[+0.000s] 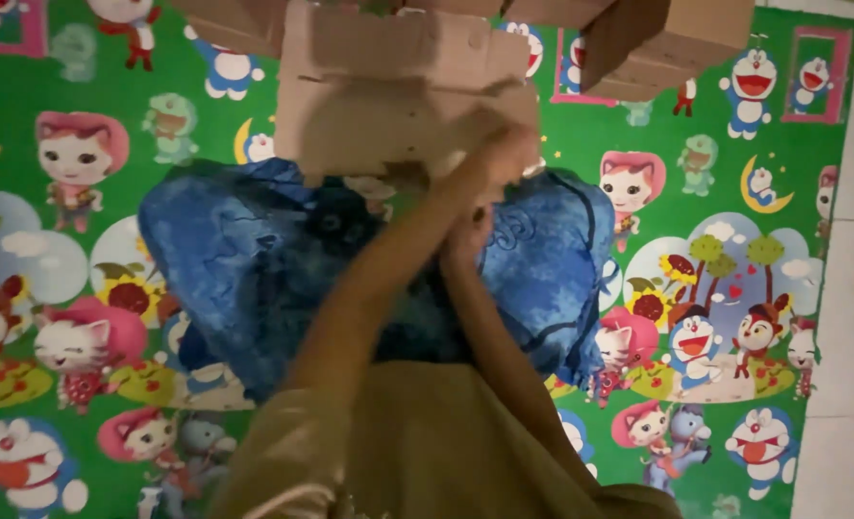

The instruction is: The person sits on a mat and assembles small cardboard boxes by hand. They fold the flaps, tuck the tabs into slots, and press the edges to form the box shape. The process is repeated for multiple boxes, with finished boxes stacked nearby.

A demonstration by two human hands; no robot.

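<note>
A: Noted first: left hand, reaching across and up, closed on the lower right edge of a flattened cardboard sheet. Grip probably thumb-under, though too blurred to swear to.

B: And where, exactly, for the sheet?

A: Top centre of view, raised and tilted over a bunched blue cloth, near edge just above it. Held by the edge, likely to keep the broad face steady and clear of the cloth.

B: Right hand?

A: Right hand lower down, tucked beneath the left forearm, over the cloth. Can't tell whether wide, narrow or holding anything: fingers hidden by the crossing arm and smeared by motion.

B: Reason for crossed arms?

A: Judged as reach: sheet's held corner lying right of centre, left arm going diagonally to it, right arm kept close in.

B: Surroundings?

A: Green cartoon-print play mat underneath everything, flat on the floor. More cardboard boxes stacked at the top right, touching or just behind the sheet. Pale floor tiles along the mat's right border. Cloth spread on both sides of the arms, dark fold in the middle.
</note>
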